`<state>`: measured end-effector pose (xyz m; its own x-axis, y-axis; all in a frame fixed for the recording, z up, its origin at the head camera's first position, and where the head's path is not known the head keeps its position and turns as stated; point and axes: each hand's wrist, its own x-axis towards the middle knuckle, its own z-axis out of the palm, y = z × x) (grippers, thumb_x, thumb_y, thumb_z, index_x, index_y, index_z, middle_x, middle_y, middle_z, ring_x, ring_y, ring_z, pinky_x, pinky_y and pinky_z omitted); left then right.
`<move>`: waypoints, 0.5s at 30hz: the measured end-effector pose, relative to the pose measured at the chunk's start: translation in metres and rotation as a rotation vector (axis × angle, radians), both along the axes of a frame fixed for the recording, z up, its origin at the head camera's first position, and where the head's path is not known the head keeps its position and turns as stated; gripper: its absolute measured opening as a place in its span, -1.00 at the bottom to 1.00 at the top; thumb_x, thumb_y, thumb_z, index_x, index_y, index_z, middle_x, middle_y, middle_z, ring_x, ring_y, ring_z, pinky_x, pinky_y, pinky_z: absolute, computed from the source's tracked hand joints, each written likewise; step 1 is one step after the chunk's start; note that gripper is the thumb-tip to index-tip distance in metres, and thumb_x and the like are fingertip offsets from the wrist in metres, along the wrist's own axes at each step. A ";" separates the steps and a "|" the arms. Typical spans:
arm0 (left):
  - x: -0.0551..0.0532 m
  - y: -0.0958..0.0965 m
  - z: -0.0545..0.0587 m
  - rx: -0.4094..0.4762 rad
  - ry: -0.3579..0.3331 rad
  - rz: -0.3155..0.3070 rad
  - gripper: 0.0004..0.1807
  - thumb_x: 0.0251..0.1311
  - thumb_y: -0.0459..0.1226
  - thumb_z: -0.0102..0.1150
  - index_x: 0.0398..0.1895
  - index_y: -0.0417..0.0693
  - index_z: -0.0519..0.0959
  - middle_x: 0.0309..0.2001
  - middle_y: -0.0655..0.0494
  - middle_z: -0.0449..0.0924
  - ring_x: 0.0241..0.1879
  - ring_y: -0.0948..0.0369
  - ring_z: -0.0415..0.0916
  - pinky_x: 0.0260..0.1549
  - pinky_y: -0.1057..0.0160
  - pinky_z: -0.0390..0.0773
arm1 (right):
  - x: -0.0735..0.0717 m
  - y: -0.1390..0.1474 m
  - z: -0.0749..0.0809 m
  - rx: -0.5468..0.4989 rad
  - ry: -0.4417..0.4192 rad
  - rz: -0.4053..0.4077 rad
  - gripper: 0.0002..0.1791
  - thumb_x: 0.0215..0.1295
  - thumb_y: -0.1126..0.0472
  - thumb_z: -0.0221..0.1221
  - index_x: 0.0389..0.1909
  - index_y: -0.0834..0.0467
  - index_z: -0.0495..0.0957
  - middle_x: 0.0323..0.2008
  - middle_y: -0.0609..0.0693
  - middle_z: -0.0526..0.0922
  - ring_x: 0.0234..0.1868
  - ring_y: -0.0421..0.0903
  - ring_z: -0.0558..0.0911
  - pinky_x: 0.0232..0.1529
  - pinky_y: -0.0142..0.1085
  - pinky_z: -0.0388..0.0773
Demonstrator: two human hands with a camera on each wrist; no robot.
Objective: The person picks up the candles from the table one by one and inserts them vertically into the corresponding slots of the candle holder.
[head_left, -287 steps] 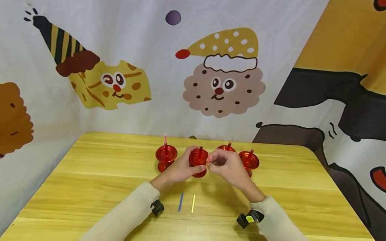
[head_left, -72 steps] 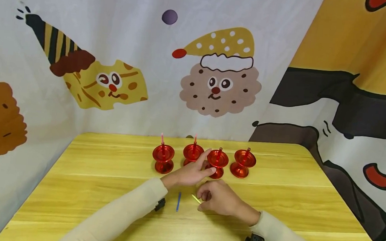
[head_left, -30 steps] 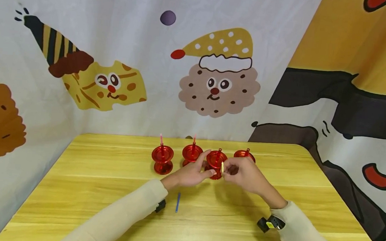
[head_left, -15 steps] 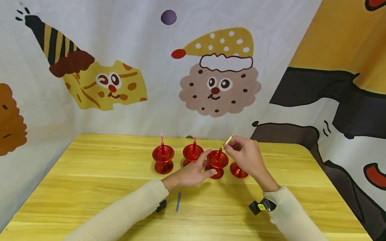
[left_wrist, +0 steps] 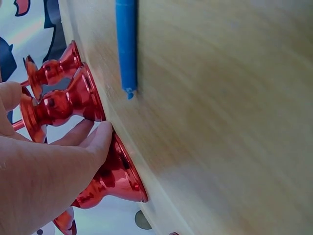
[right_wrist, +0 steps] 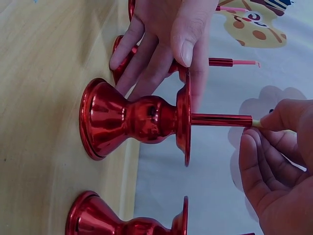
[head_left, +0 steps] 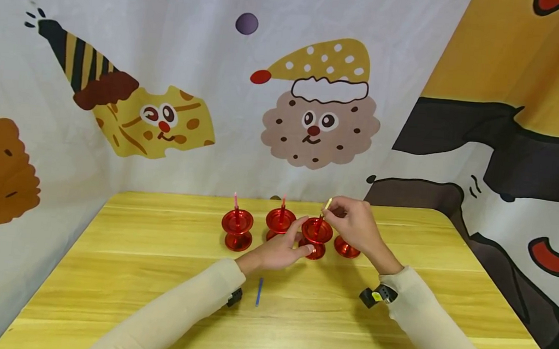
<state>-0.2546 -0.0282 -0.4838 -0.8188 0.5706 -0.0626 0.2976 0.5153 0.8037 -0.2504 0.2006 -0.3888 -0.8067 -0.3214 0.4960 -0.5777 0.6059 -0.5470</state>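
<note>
My right hand [head_left: 357,221] pinches a thin yellow candle [head_left: 328,203] between thumb and fingertips. In the right wrist view, the candle's lower end meets the top of the upright tube [right_wrist: 220,120] of a shiny red candle holder [right_wrist: 151,117]. Most of the candle is hidden by the fingers there. My left hand [head_left: 275,252] steadies this same holder, third from the left, thumb at its dish rim and fingers behind it. Left of it stand two more red holders, one with a pink candle [head_left: 236,199], the other with a coral-pink candle [head_left: 284,201].
A fourth red holder [head_left: 346,248] stands at the right, partly covered by my right hand. A blue candle [head_left: 258,292] lies on the wooden table [head_left: 153,274] in front of the holders. Behind the table hangs a cartoon-printed cloth [head_left: 196,36].
The yellow candle was picked up from the table and raised to the third holder, then lowered onto its tube. Earlier, the coral-pink candle went into the second holder. My left hand moved to the third.
</note>
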 end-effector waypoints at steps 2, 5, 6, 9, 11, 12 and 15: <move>-0.002 0.000 -0.004 0.011 -0.009 0.000 -0.01 0.62 0.24 0.08 0.85 0.31 -0.23 0.53 0.01 0.51 0.04 0.13 0.77 0.18 -0.10 0.65 | 0.000 0.000 0.001 0.012 0.001 0.004 -0.89 0.41 0.40 0.39 -0.31 0.16 0.78 -0.37 -0.05 0.79 -0.36 -0.10 0.69 -0.30 -0.24 0.68; -0.006 0.001 -0.012 0.022 -0.017 0.005 0.00 0.61 0.25 0.09 0.85 0.31 -0.23 0.54 0.01 0.50 -0.04 0.20 0.77 0.16 -0.08 0.66 | 0.000 -0.001 0.002 0.031 0.008 0.010 -0.90 0.41 0.40 0.39 -0.30 0.17 0.78 -0.36 -0.04 0.79 -0.35 -0.11 0.72 -0.28 -0.22 0.72; -0.007 0.001 -0.013 0.028 -0.019 0.006 0.01 0.60 0.26 0.09 0.85 0.32 -0.23 0.54 0.00 0.49 -0.06 0.21 0.77 0.15 -0.08 0.66 | 0.000 -0.001 0.003 0.036 0.011 0.012 -0.90 0.41 0.41 0.38 -0.30 0.18 0.78 -0.36 -0.04 0.79 -0.35 -0.11 0.72 -0.27 -0.21 0.73; -0.007 0.001 -0.014 0.028 -0.012 0.005 0.01 0.59 0.29 0.07 0.85 0.31 -0.22 0.54 -0.01 0.50 -0.10 0.24 0.77 0.12 -0.06 0.67 | 0.000 -0.001 0.004 0.046 0.020 0.017 -0.91 0.40 0.41 0.39 -0.29 0.18 0.78 -0.35 -0.04 0.79 -0.34 -0.11 0.73 -0.28 -0.21 0.73; -0.005 0.002 -0.009 0.023 -0.005 0.002 0.01 0.60 0.27 0.08 0.85 0.28 -0.22 0.53 -0.02 0.51 -0.09 0.20 0.78 0.09 -0.06 0.69 | 0.000 -0.001 0.004 0.051 0.026 0.020 -0.90 0.39 0.40 0.38 -0.30 0.17 0.79 -0.35 -0.04 0.79 -0.34 -0.12 0.73 -0.29 -0.21 0.73; -0.001 0.001 -0.002 0.021 -0.004 0.002 -0.01 0.62 0.24 0.08 0.85 0.24 -0.21 0.52 -0.04 0.52 -0.05 0.17 0.78 0.11 -0.08 0.68 | 0.000 -0.001 0.004 0.052 0.029 0.023 -0.90 0.39 0.40 0.38 -0.31 0.16 0.79 -0.35 -0.04 0.79 -0.34 -0.12 0.73 -0.30 -0.21 0.72; 0.012 0.001 0.017 0.016 -0.008 0.003 -0.05 0.67 0.13 0.07 0.85 0.15 -0.20 0.50 -0.11 0.53 0.06 0.03 0.76 0.18 -0.15 0.65 | 0.000 -0.001 0.005 0.051 0.036 0.029 -0.88 0.38 0.40 0.38 -0.33 0.14 0.79 -0.34 -0.06 0.78 -0.34 -0.12 0.73 -0.32 -0.22 0.71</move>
<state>-0.2430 -0.0274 -0.4663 -0.8199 0.5693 -0.0598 0.2900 0.5032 0.8140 -0.2503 0.1998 -0.3841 -0.7786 -0.3702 0.5067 -0.6142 0.6153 -0.4942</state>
